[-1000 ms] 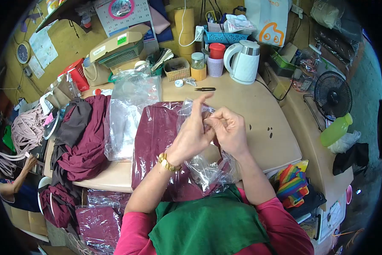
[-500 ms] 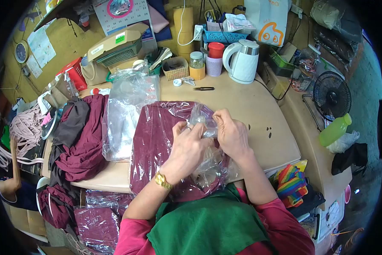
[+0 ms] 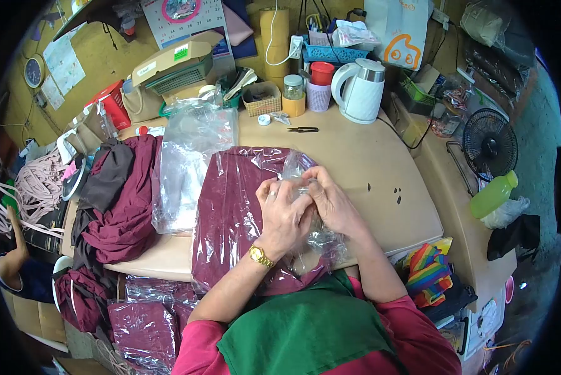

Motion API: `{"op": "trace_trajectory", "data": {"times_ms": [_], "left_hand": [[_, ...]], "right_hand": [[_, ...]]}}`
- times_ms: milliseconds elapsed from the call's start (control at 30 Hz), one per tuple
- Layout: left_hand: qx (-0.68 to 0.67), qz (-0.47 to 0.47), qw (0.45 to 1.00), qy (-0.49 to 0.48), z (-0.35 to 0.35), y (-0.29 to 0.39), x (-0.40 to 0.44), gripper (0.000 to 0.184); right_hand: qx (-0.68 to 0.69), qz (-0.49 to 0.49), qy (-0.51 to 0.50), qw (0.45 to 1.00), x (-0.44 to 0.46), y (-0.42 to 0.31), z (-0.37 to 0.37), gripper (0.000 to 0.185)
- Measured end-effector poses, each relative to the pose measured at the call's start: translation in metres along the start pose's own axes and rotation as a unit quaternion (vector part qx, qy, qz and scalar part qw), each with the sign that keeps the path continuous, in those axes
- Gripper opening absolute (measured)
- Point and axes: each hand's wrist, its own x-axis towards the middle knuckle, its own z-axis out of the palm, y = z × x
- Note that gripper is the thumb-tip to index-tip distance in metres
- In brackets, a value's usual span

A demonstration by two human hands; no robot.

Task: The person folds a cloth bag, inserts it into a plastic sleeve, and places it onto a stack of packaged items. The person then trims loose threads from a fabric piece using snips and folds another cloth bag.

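Note:
A folded maroon garment (image 3: 230, 200) lies in a clear plastic bag (image 3: 305, 244) on the tan table in front of me. My left hand (image 3: 285, 212), with a gold watch at the wrist, is closed on the gathered plastic at the bag's right part. Close beside it, my right hand (image 3: 330, 201) pinches the same crumpled plastic, its fingers nearly meeting the left ones. The fingertips partly hide the plastic between them. Left of the bagged garment, a stack of clear plastic bags (image 3: 190, 165) lies flat.
Loose maroon and grey cloth (image 3: 127, 206) is heaped on the left, with bagged garments (image 3: 143, 331) below. Thread snips (image 3: 303, 129), a white kettle (image 3: 360, 90) and baskets stand behind. A fan (image 3: 490, 144) and a green bottle (image 3: 494, 195) are at right. Another person's arm (image 3: 18, 240) shows far left.
My right hand has moved slightly down and left, closer to the left hand on the plastic. The other person's arm at far left has shifted.

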Motion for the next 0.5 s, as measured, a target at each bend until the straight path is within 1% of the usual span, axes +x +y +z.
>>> {"op": "trace_trajectory", "data": {"times_ms": [33, 67, 100, 133, 167, 200, 233, 267, 300, 333, 367, 400, 433, 467, 500], "left_hand": [[-0.011, 0.015, 0.999, 0.035, -0.001, 0.003, 0.000, 0.021], [-0.022, 0.031, 0.997, 0.069, -0.002, 0.004, -0.001, 0.020], [-0.024, 0.017, 0.998, 0.053, -0.004, 0.006, -0.005, 0.018], [-0.024, 0.017, 0.998, 0.052, -0.007, 0.006, -0.012, 0.018], [-0.043, 0.002, 0.999, 0.025, -0.010, 0.006, -0.018, 0.019], [-0.061, -0.012, 0.998, -0.003, -0.013, 0.006, -0.023, 0.021], [-0.078, -0.026, 0.996, -0.026, -0.016, 0.006, -0.028, 0.016], [-0.078, -0.028, 0.996, -0.027, -0.017, 0.004, -0.030, 0.016], [-0.118, -0.058, 0.989, -0.061, -0.017, 0.001, -0.032, 0.013], [-0.157, -0.087, 0.979, -0.093, -0.017, -0.001, -0.033, 0.011], [-0.179, -0.112, 0.973, -0.096, -0.016, -0.004, -0.034, 0.010], [-0.178, -0.113, 0.973, -0.094, -0.014, -0.007, -0.034, 0.010], [-0.271, -0.165, 0.944, -0.086, -0.011, -0.011, -0.034, 0.010], [-0.362, -0.216, 0.903, -0.078, -0.010, -0.013, -0.033, 0.011], [-0.328, -0.199, 0.921, -0.069, -0.018, -0.010, -0.025, 0.010]], "right_hand": [[0.012, -0.008, 0.038, 0.999, 0.001, 0.003, 0.001, 0.044], [0.012, -0.007, 0.038, 0.999, 0.001, 0.004, -0.004, 0.044], [0.100, 0.084, 0.009, 0.991, 0.000, -0.001, -0.014, 0.034], [0.186, 0.173, -0.019, 0.967, 0.000, -0.004, -0.021, 0.025], [0.155, 0.170, 0.045, 0.972, 0.001, -0.004, -0.025, 0.016], [0.156, 0.170, 0.046, 0.972, 0.003, 0.001, -0.031, 0.016], [0.157, 0.174, 0.093, 0.968, 0.004, 0.010, -0.039, 0.015], [0.158, 0.178, 0.139, 0.961, 0.002, 0.020, -0.043, 0.014], [0.164, 0.117, 0.199, 0.959, 0.000, 0.034, -0.041, 0.017], [0.164, 0.117, 0.198, 0.959, -0.002, 0.012, -0.039, 0.017], [0.031, 0.062, 0.187, 0.980, -0.009, -0.017, -0.036, 0.019], [-0.102, 0.006, 0.173, 0.980, -0.014, -0.044, -0.033, 0.020], [-0.101, 0.006, 0.172, 0.980, -0.016, -0.060, -0.031, 0.020], [-0.147, -0.076, 0.094, 0.982, -0.019, -0.073, -0.029, 0.021], [-0.190, -0.158, 0.016, 0.969, -0.021, -0.080, -0.026, 0.021]]}}
